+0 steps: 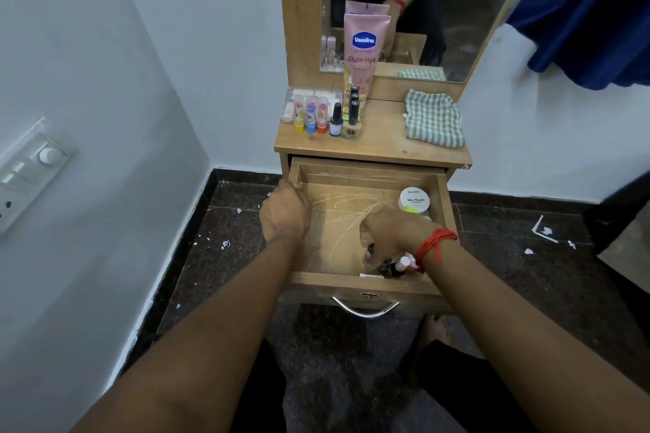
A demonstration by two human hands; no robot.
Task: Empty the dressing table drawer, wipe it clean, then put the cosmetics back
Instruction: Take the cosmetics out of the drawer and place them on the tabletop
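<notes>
1. The fingers of the right hand [390, 232] were curled down around a small bottle [368, 252] inside the drawer [337, 221], near its front wall.
2. More nail polish bottles [401, 265] were seen just beside it.
3. The fingers of the left hand [285, 213] were clamped over the drawer's left wall.
4. A white jar [414, 200] stood at the drawer's right wall.
5. A checked cloth [432, 119] and a pink tube [364, 53] were on the tabletop [380, 141] above the drawer.
</notes>
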